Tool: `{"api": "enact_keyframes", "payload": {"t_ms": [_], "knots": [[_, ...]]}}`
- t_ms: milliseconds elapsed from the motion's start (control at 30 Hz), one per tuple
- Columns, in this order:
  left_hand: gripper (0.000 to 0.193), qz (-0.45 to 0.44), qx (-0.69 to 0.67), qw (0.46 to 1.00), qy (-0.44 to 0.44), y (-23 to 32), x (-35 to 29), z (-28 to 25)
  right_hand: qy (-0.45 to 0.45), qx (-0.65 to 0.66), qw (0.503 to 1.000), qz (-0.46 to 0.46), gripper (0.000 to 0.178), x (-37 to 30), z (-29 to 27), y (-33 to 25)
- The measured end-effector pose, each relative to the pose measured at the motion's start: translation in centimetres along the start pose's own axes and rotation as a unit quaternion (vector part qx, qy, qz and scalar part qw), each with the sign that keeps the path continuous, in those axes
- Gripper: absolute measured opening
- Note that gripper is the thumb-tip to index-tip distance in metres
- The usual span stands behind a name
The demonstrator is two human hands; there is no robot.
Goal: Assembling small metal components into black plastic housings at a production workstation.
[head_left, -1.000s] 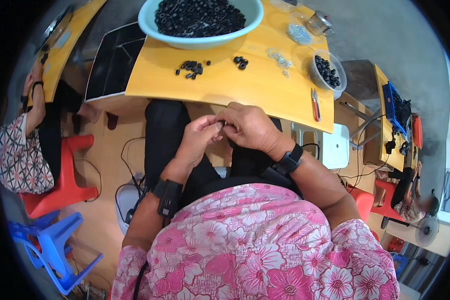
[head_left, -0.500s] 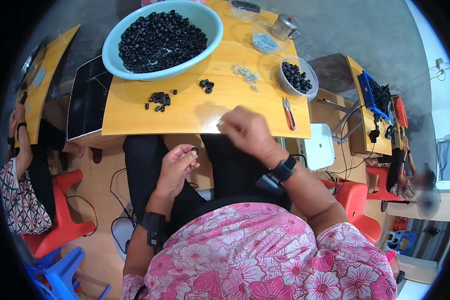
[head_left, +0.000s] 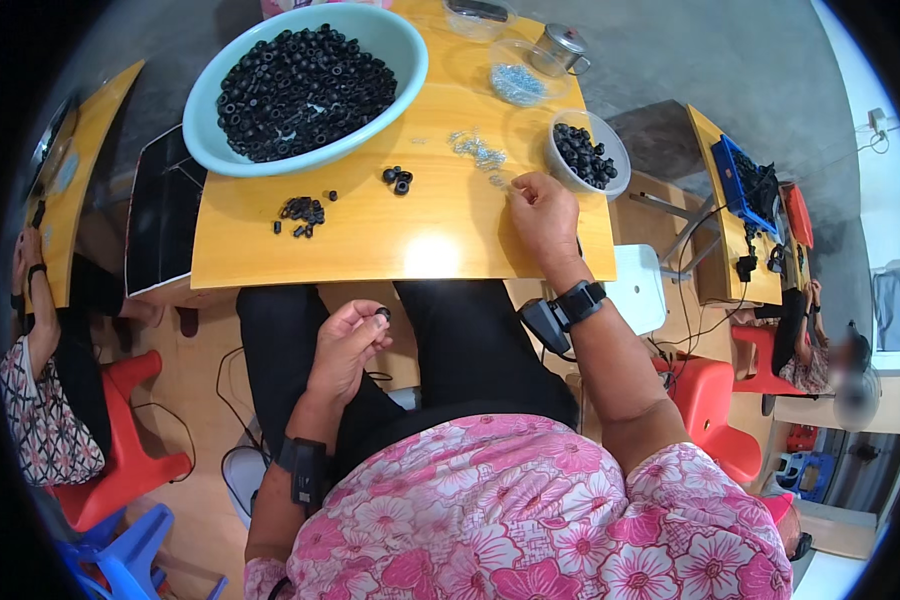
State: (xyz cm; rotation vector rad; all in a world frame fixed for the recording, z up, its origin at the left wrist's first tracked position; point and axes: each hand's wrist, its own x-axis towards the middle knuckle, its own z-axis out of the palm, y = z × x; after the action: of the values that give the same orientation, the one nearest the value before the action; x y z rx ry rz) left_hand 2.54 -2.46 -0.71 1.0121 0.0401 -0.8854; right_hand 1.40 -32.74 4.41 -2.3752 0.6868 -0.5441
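Above my lap, my left hand (head_left: pixel 342 352) pinches a small round black plastic cap (head_left: pixel 382 313) between thumb and fingertips. My right hand (head_left: pixel 547 222) is over the right part of the yellow table (head_left: pixel 320 262), its fingers closed together beside the scattered small metal screws (head_left: pixel 478 150). Whatever those fingertips hold, if anything, is too small to make out. A clear tub of black caps (head_left: pixel 590 160) stands just beyond that hand. Several loose black caps (head_left: pixel 398 180) lie mid-table, and a cluster of smaller black pieces (head_left: pixel 300 215) sits to their left. The red-handled snips are mostly hidden by my right hand.
A large pale blue basin (head_left: pixel 410 100) full of black parts takes up the far left. At the back are a clear tub of metal pieces (head_left: pixel 518 85) and a metal cup (head_left: pixel 562 45). A white stool (head_left: pixel 637 290) stands right of the table. Co-workers sit on both sides.
My right hand has moved away from me and rightward, from the table's front edge to beside the screws. My left hand stays near my lap with the black cap. The view has shifted slightly.
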Motion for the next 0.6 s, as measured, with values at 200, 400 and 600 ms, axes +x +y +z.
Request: {"api": "enact_keyframes", "payload": {"t_ms": [200,400,600], "knots": [[0.011,0.005,-0.016,1.000,0.001,0.0,-0.1,-0.2,0.032,-0.119,0.992,-0.014,0.022,-0.9,-1.1,0.3],[0.011,0.004,-0.017,1.000,-0.002,0.0,0.0,-0.1,0.000,-0.219,0.976,0.019,0.036,-0.3,-2.1,-0.1],[0.011,0.006,-0.020,1.000,-0.007,-0.2,0.0,-0.3,-0.014,-0.216,0.976,0.027,0.038,0.4,-1.8,0.4]]}}
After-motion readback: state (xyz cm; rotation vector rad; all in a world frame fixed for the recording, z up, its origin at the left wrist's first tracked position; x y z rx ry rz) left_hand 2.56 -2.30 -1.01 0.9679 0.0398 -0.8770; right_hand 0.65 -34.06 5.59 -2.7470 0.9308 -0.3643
